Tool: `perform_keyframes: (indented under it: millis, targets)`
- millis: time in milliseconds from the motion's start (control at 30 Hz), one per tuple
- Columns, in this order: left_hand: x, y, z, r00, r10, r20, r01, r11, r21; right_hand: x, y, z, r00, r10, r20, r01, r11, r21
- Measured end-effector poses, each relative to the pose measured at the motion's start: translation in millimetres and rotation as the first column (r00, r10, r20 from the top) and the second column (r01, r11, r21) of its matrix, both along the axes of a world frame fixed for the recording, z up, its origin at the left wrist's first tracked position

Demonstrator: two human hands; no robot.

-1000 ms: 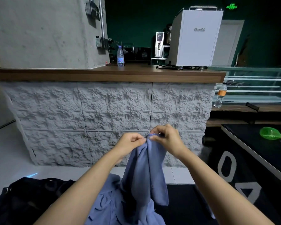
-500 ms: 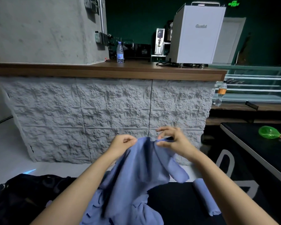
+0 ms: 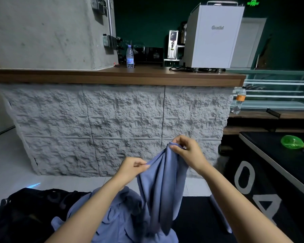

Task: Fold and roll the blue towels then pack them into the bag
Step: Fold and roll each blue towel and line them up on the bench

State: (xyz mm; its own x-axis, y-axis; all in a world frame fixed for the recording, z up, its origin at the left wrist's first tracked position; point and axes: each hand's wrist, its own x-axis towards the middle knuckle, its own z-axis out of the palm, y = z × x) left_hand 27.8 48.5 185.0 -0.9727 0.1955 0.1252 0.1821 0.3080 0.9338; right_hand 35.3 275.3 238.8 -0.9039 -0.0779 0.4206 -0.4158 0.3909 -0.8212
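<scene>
**Blue towel (image 3: 163,181) held up by its top edge**

On the head view I see both hands raised in front of a stone-faced counter (image 3: 112,76). The left hand (image 3: 132,168) pinches the towel's hem between curled fingers and thumb. The right hand (image 3: 188,151), higher and just to the right, pinches the same edge. The cloth hangs in folds between the forearms down to a heap of towels (image 3: 116,221) at the near edge. A black bag (image 3: 25,213) lies near left, touching that heap. Far off, a water bottle (image 3: 130,57) and a white machine (image 3: 216,35) stand on the counter. At right a green bottle (image 3: 291,142) lies on a black table (image 3: 279,155).
</scene>
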Motion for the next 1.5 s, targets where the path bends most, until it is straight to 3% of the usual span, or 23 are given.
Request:
perform_keyframes:
  millis: [167, 233, 333, 433, 567, 767, 867, 933, 1100, 1233, 1333, 1400, 1500]
  targets:
    - [3.8, -32.5, -38.9, 0.996, -0.021, 0.092, 0.040, 0.977, -0.209, -1.4, 22.6, -2.2, 0.997, -0.082, 0.012, 0.083, 0.994, -0.067]
    - [5.9, -46.6, -51.7, 0.988, 0.020, 0.151, 0.013, 0.977, -0.212, -2.1, 32.5, -3.3, 0.988, -0.157, -0.003, 0.156, 0.983, -0.098]
    - [9.7, -51.2, -41.0, 0.960, 0.149, 0.235, -0.149, 0.989, -0.019, -1.8, 40.0, -6.7, 0.961, -0.276, -0.022, 0.274, 0.959, -0.066]
    - [6.9, -26.6, -1.4, 0.945, 0.153, 0.290, -0.225, 0.946, 0.235, -1.3, 27.3, -10.9, 0.945, -0.326, -0.040, 0.326, 0.945, 0.011]
    - [7.8, 22.5, 43.6, 0.935, 0.096, 0.342, -0.250, 0.863, 0.439, 2.2, -14.9, -12.6, 0.962, -0.264, -0.066, 0.267, 0.962, 0.048]
    - [15.7, 55.6, 60.9, 0.930, -0.013, 0.367, -0.219, 0.783, 0.582, 11.2, -42.9, 0.0, 0.960, -0.170, -0.222, 0.176, 0.984, 0.006]
    - [16.4, 49.8, 60.9, 0.920, -0.093, 0.382, -0.196, 0.734, 0.650, 13.5, -41.7, 5.3, 0.996, -0.006, -0.093, -0.017, 0.970, -0.242]
    - [18.5, 48.5, 59.0, 0.898, -0.148, 0.414, -0.199, 0.704, 0.682, 16.0, -41.8, 7.1, 0.999, 0.022, -0.032, -0.033, 0.932, -0.361]
    - [22.6, 46.4, 63.6, 0.894, -0.093, 0.439, -0.261, 0.688, 0.677, 24.7, -42.6, 7.8, 0.998, 0.061, 0.007, -0.052, 0.896, -0.441]
    - [18.0, 36.2, 65.1, 0.910, -0.046, 0.413, -0.275, 0.677, 0.683, 28.2, -39.2, 5.0, 0.996, 0.083, 0.035, -0.065, 0.931, -0.358]
    - [18.9, 31.6, 62.4, 0.939, 0.120, 0.323, -0.306, 0.722, 0.621, 30.3, -33.8, 9.2, 0.996, 0.093, 0.016, -0.081, 0.929, -0.362]
    - [20.4, 31.0, 61.1, 0.944, 0.199, 0.264, -0.318, 0.764, 0.562, 32.8, -34.2, 14.7, 0.982, 0.189, 0.025, -0.159, 0.885, -0.438]
    - [24.8, 36.3, 62.0, 0.963, 0.163, 0.215, -0.253, 0.822, 0.510, 34.2, -41.6, 20.8, 0.967, 0.250, 0.045, -0.209, 0.883, -0.421]
